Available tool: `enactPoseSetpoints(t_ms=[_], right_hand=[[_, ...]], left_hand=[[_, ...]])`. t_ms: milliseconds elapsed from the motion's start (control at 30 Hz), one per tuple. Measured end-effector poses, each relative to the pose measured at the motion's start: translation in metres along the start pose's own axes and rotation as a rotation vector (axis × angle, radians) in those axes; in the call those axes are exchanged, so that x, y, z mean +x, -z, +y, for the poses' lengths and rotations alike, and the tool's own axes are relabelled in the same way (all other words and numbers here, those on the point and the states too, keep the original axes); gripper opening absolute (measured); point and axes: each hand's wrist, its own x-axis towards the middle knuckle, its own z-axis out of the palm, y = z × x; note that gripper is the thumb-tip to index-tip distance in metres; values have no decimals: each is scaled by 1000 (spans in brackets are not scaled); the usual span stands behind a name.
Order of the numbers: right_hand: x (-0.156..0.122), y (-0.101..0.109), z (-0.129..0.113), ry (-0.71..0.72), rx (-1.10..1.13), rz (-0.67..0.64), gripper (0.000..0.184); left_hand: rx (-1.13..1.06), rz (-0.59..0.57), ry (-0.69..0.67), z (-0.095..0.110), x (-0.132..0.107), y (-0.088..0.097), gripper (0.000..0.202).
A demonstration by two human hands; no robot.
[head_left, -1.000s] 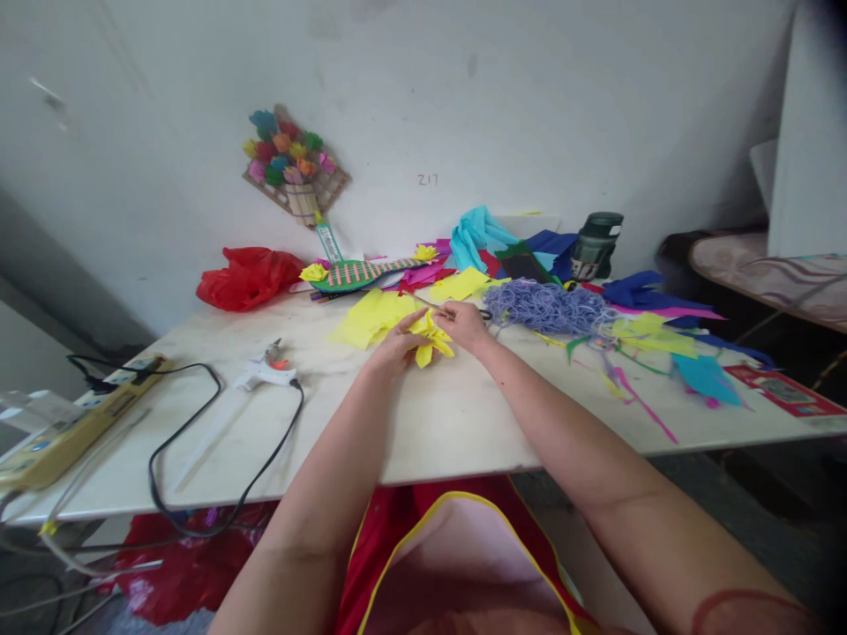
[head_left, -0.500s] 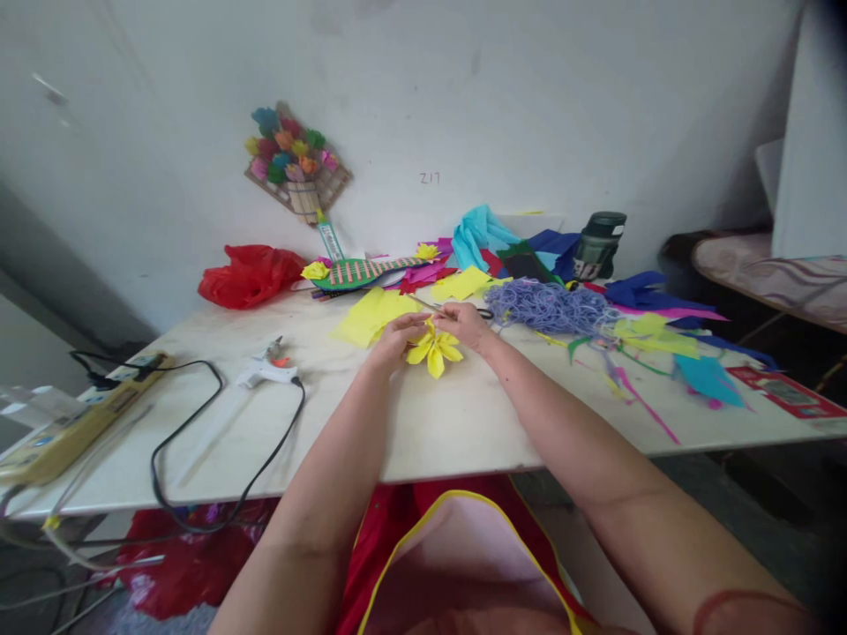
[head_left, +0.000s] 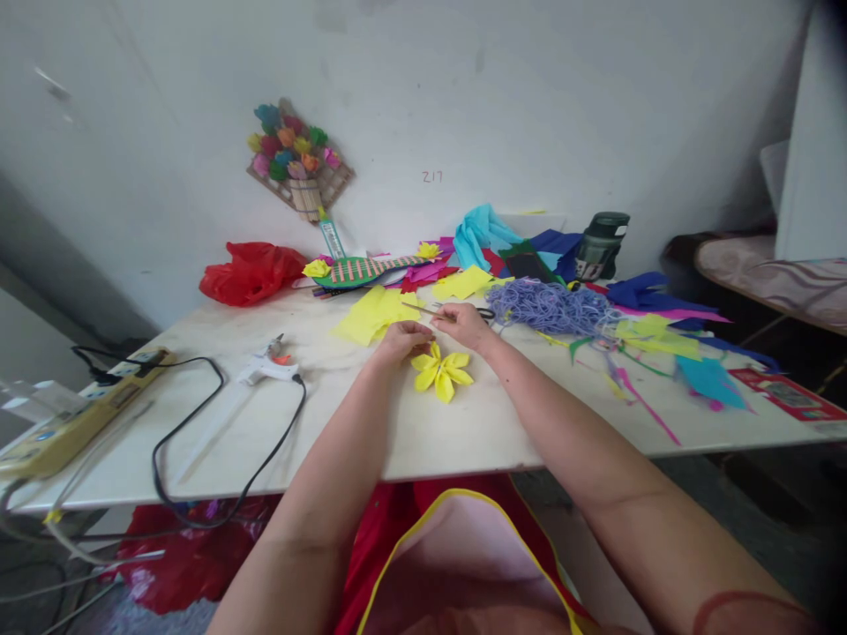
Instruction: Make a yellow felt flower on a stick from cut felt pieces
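A yellow paper flower (head_left: 441,372) lies flat on the white table (head_left: 463,423), just in front of both hands. My left hand (head_left: 401,339) rests with its fingers curled, touching the flower's far edge. My right hand (head_left: 465,324) pinches a thin wooden stick (head_left: 427,310) that points to the left. A sheet of yellow paper (head_left: 374,315) lies just beyond the left hand.
A white glue gun (head_left: 261,372) with a black cord (head_left: 191,432) lies at the left, by a power strip (head_left: 72,423). Purple yarn (head_left: 549,307), coloured paper scraps (head_left: 662,339), a dark green bottle (head_left: 600,245) and a red bag (head_left: 250,272) lie farther back.
The yellow flower was held up between both hands; now it lies spread flat on the table. My right hand now pinches the stick.
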Motion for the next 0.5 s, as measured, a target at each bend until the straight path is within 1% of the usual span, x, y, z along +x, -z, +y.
enactPoseSetpoints(t_ms=[100, 167, 200, 300, 367, 433, 500], right_hand=[[1, 2, 2, -18, -4, 3, 19], [2, 5, 5, -57, -31, -29, 22], [2, 7, 7, -89, -56, -68, 25], [1, 13, 7, -195, -135, -273, 34], [0, 16, 4, -251, -166, -378, 36], [-1, 16, -1, -285, -173, -426, 33], [-2, 14, -5, -302, -173, -451, 27]], left_hand=[[-11, 3, 31, 1, -2, 1, 24], [-6, 5, 43, 3, -3, 1, 28], [0, -1, 48, 4, -4, 1, 30], [5, -36, 46, 5, -6, 0, 37], [-7, -41, 56, 5, -6, 0, 40], [-20, -24, 76, 4, -6, -1, 42], [-22, -11, 83, 3, -6, -2, 42]])
